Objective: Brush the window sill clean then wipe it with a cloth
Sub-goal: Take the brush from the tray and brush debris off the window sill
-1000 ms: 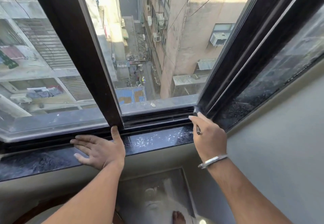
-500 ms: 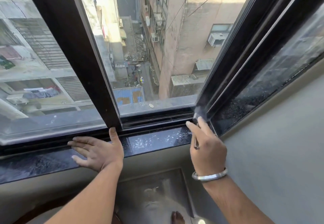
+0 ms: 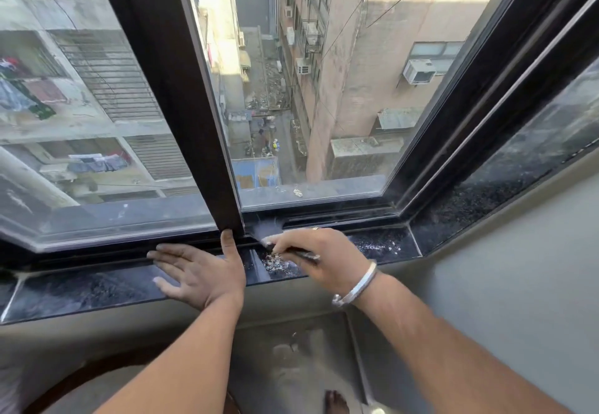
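The black stone window sill [image 3: 84, 287] runs under the dark window frame, dusty, with pale crumbs heaped near its middle. My right hand [image 3: 321, 256] grips a small brush [image 3: 269, 235] with a dark handle; its blurred bristles lie over the window track beside the centre frame post. A small debris pile [image 3: 275, 263] sits just under the brush. My left hand [image 3: 201, 271] rests flat on the sill, fingers spread, thumb against the foot of the post. No cloth is in view.
The dark centre frame post [image 3: 181, 105] rises right above my left thumb. White flecks [image 3: 376, 245] lie on the sill's right end near the corner. A grey wall [image 3: 502, 284] angles in on the right. Below is a dusty floor and a bare foot [image 3: 335, 402].
My right hand has swept left along the sill from the right corner to the centre post, dragging crumbs into a pile. The left hand has stayed flat on the sill.
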`<control>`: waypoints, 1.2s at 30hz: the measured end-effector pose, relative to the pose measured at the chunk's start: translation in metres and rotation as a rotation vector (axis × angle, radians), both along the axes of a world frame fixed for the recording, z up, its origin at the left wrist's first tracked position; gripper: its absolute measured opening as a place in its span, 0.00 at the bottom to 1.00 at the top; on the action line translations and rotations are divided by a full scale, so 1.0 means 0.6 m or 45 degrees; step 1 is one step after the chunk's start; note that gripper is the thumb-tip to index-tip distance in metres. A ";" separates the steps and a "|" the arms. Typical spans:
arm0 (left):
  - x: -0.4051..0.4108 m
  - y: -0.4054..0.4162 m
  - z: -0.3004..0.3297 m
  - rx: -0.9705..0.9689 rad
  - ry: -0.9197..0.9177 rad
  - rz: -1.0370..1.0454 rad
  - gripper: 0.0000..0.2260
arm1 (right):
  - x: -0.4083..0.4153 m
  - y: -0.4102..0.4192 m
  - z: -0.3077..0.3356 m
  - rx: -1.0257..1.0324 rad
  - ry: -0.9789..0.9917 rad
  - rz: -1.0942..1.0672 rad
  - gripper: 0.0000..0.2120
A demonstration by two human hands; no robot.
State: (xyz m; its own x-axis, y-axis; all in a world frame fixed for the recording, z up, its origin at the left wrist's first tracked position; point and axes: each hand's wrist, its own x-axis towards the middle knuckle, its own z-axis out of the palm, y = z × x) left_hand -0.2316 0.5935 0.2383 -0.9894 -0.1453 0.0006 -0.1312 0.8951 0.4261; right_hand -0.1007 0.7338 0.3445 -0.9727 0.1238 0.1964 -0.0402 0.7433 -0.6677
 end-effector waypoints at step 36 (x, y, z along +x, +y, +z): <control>0.036 -0.037 0.033 0.422 0.005 -0.214 0.54 | 0.220 0.036 -0.006 -0.992 0.852 -1.239 0.05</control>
